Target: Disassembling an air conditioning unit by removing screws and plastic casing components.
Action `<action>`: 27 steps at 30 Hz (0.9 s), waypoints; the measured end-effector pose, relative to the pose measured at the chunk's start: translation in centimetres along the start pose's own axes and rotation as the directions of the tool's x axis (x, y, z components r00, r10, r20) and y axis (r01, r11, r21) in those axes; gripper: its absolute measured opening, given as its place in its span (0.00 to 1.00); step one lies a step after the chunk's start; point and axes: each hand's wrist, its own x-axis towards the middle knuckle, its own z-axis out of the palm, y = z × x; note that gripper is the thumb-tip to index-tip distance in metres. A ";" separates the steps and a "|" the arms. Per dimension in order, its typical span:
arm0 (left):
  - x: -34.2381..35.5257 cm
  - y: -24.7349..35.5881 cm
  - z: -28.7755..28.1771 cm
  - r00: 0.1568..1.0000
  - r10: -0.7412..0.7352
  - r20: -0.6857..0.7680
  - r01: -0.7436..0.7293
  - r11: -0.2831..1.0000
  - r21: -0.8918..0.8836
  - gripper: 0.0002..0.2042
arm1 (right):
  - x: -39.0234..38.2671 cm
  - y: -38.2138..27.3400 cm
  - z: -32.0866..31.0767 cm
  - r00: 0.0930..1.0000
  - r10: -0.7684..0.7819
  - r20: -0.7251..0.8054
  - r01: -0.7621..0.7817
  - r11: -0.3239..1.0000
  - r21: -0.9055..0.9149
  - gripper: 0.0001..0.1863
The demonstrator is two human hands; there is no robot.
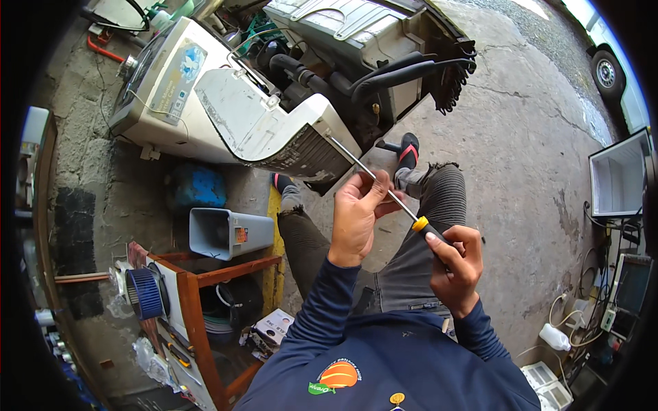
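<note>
A long screwdriver [410, 214] with a bright steel shaft and a black handle with a yellow collar slants across the middle of the view. My right hand [458, 268] is closed round the handle. The fingers of my left hand [356, 219] pinch the shaft partway along. The far end of the shaft reaches the edge of a white appliance casing [240, 113], near its dark slatted side; whether the tip touches a screw is too small to tell. Beyond the casing lie black hoses [384, 75] and an opened appliance body [343, 34].
To the left stand a grey bin [253, 233], a blue container [197, 186] and a wooden-framed bench [236, 274] bearing a blue blower wheel [144, 294]. A cardboard box [274, 327] sits beside my leg. On the right are an open white box [620, 177] and cables.
</note>
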 end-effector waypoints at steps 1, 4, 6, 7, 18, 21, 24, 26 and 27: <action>0.0 -0.2 -0.2 1.000 -0.014 0.014 0.013 0.998 0.063 0.10 | -0.1 -0.1 0.0 0.999 -0.037 -0.008 0.037 0.997 -0.065 0.22; 0.1 -0.1 -0.2 1.000 -0.011 0.024 0.010 0.999 0.034 0.10 | 1.9 -2.5 -1.8 0.872 0.477 0.111 -0.441 0.665 0.603 0.23; 0.2 -0.2 -0.3 0.999 -0.014 0.032 0.014 1.000 -0.004 0.10 | 2.9 -3.8 -2.8 0.557 0.655 0.511 -0.538 -0.184 0.822 0.23; 0.1 -0.1 -0.1 0.999 -0.015 0.031 0.015 1.000 0.000 0.10 | 2.6 -3.7 -2.9 0.556 0.655 0.512 -0.536 -0.189 0.823 0.23; -0.1 -0.5 -1.1 0.997 -0.026 0.070 0.023 0.998 0.051 0.12 | 1.4 0.0 -1.3 0.977 0.172 0.129 -0.214 0.835 0.506 0.28; 0.1 -0.7 -1.2 0.988 0.013 0.154 -0.005 0.998 -0.056 0.13 | 2.7 -3.6 -2.9 0.575 0.602 0.554 -0.539 -0.230 0.810 0.27; -0.1 0.3 0.3 0.994 0.004 0.110 0.016 0.983 -0.184 0.13 | 2.2 -3.3 -3.2 0.517 0.618 0.593 -0.646 -0.173 0.743 0.26; 0.1 1.0 1.2 0.998 -0.009 0.062 0.028 0.951 -0.307 0.13 | 2.0 -3.1 -3.2 0.453 0.633 0.628 -0.744 -0.120 0.658 0.25; 0.7 1.2 0.9 0.998 0.011 0.060 0.011 0.936 -0.351 0.13 | 1.9 -3.1 -3.2 0.451 0.634 0.628 -0.747 -0.117 0.655 0.25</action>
